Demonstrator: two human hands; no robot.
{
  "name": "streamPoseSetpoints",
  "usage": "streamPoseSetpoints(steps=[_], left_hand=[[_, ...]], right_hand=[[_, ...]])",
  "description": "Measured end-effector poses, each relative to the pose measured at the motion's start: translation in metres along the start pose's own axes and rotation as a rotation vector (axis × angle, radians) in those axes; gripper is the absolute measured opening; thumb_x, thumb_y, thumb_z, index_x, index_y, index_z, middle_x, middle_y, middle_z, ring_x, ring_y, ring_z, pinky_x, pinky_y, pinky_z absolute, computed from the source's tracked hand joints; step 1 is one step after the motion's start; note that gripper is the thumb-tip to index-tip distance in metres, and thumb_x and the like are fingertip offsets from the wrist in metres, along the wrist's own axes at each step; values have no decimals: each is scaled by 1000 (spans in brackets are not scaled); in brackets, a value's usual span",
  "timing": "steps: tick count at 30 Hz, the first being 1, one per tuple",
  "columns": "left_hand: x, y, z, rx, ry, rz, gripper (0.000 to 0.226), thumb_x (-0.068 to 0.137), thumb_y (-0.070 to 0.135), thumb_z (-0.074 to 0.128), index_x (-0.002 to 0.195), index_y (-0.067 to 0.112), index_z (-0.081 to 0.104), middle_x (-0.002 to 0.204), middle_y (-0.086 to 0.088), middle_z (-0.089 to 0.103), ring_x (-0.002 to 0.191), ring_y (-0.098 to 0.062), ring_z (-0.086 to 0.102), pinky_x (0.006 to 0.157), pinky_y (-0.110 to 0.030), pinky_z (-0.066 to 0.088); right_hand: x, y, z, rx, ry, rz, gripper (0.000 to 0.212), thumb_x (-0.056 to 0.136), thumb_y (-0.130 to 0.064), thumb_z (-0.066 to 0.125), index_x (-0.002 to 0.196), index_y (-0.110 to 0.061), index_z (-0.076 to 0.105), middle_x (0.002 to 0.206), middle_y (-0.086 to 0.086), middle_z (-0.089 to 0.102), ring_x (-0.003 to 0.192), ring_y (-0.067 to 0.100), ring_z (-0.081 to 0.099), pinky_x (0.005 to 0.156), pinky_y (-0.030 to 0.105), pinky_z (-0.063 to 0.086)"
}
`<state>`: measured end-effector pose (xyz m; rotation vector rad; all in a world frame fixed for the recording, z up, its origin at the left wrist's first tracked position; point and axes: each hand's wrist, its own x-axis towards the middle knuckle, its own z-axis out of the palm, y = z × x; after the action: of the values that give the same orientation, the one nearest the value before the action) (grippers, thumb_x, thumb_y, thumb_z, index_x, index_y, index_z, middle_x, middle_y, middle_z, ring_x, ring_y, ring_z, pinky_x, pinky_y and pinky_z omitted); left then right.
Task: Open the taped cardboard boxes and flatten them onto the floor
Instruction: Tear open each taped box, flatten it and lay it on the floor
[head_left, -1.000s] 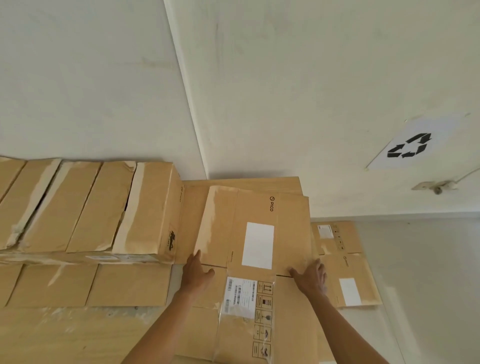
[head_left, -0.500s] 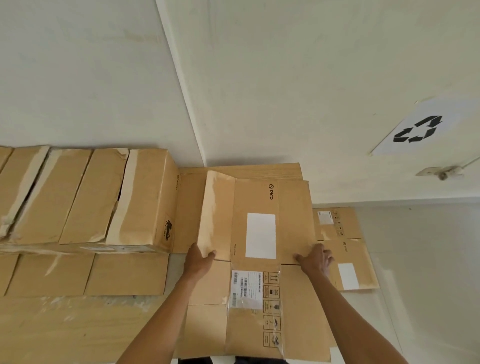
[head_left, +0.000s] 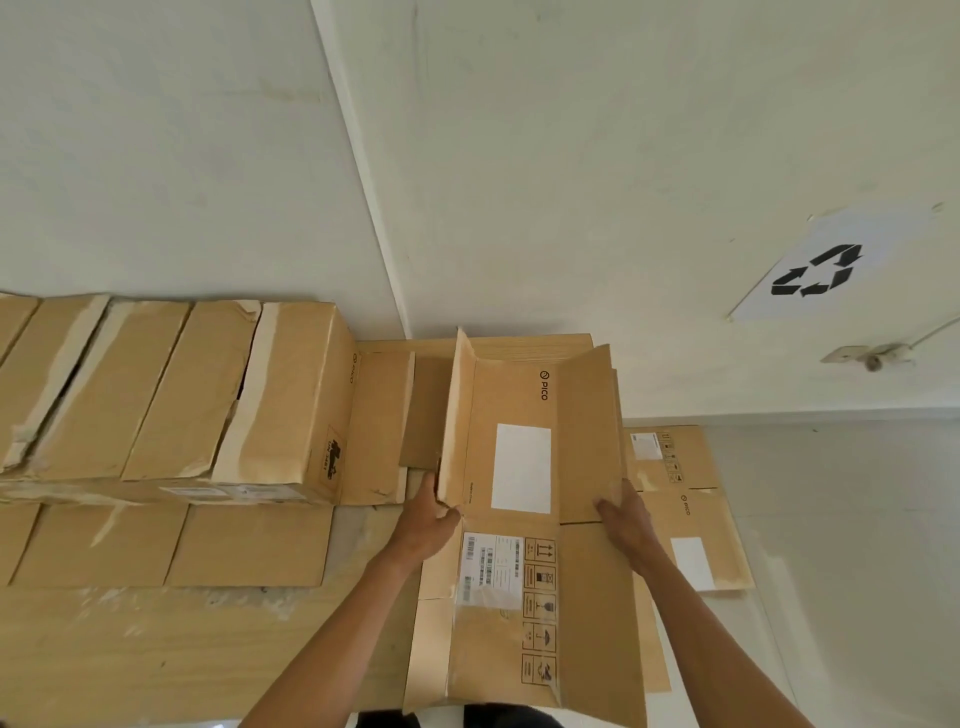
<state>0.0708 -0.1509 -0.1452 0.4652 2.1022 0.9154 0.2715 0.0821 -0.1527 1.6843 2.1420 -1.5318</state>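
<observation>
A flattened brown PICO cardboard box with a white label and a barcode sticker lies in front of me, on top of other flat cardboard. My left hand grips the base of its far-left flap, which stands raised. My right hand holds the base of the far-right flap, also lifted a little. A row of taped brown boxes stands to the left, by the wall.
More flattened cardboard lies at the right and under the taped boxes at the left. White walls meet in a corner behind. A recycling sign and a wall socket are on the right wall.
Both far flaps of the flat box have been lifted and folded inward; they lay flat a second ago. My hands slid to the flaps' bases and took hold of them.
</observation>
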Motion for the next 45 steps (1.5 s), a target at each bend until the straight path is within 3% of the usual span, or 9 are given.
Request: streamPoseSetpoints(steps=[5,9,13,18,24,34,37,40,45], left_hand=[[-11,2,3,-2,61,40,40,97,4,53,127,27,40,108,-1,64,109,-26,64,86,-27,48],[-19,18,6,6,84,80,29,97,6,53,119,24,45,103,9,64,102,-17,64,86,-28,48],[-20,39,27,1,66,167,34,98,3,48,123,26,47,106,16,64,96,2,60,78,-10,44],[-18,79,66,-41,85,197,29,96,-1,47,118,18,50,102,12,67,94,-8,64,71,-12,46],[-3,126,146,-58,52,203,34,96,2,50,123,21,50,105,12,64,102,-15,62,82,-23,46],[68,188,363,-117,96,9,50,96,6,52,143,20,40,119,1,68,97,-20,65,78,-26,53],[108,172,421,-122,119,-88,49,95,4,54,139,20,40,123,-3,64,95,-21,63,64,-19,54],[155,131,485,-125,155,-155,53,92,7,59,139,21,40,127,-5,62,110,-30,65,88,-46,59],[226,63,598,-115,218,-225,48,93,15,64,135,21,42,128,-5,64,108,-31,68,85,-46,61]], right_hand=[[-22,-16,-3,-74,57,-164,22,102,-13,50,124,-10,53,95,2,65,88,27,65,83,46,56],[-34,-26,-17,-89,136,-179,21,102,-14,50,121,-12,58,85,4,71,68,20,66,65,36,54],[-45,-27,-40,-117,251,-169,21,100,-17,49,120,-13,55,80,1,70,69,25,67,64,43,56],[-44,-25,-75,-133,342,-122,30,95,-3,48,124,-2,40,77,9,66,62,28,66,55,49,57],[-8,4,-143,-305,392,-68,43,96,-13,50,137,-1,44,120,13,61,84,22,56,69,36,45],[121,128,-250,-388,384,-23,66,92,-15,60,149,2,30,128,18,59,106,34,64,85,47,58],[165,175,-241,-385,336,28,68,93,-18,62,149,1,30,135,17,53,118,34,57,93,45,54],[213,228,-225,-398,289,79,71,93,-20,62,151,1,28,141,17,48,125,33,51,99,44,49],[309,333,-197,-407,258,108,73,92,-20,63,153,-1,26,140,15,48,125,31,50,100,43,47]])
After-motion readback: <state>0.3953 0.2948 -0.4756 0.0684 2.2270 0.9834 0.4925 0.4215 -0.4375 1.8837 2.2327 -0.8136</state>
